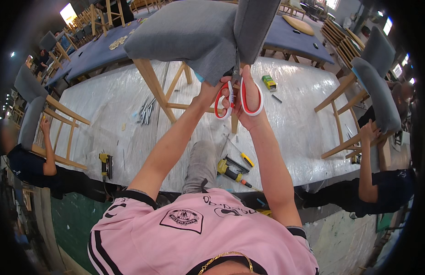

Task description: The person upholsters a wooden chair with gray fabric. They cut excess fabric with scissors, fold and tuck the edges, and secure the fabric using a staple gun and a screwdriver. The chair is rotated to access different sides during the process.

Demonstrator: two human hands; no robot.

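The backrest (257, 27) is cut off above; the scissor blades (236, 79) seem partly hidden.

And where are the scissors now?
Head view, upper centre: the scissors are in the right hand, beside the grey fabric hanging from the chair.

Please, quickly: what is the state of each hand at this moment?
Left hand: at the grey fabric flap; fingers partly hidden, grip cannot be told.
Right hand: closed on the red-and-white scissors.

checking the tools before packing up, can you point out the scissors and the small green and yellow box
scissors (243, 97): head view, on the right handle loop
green and yellow box (269, 82): head view, middle of the box
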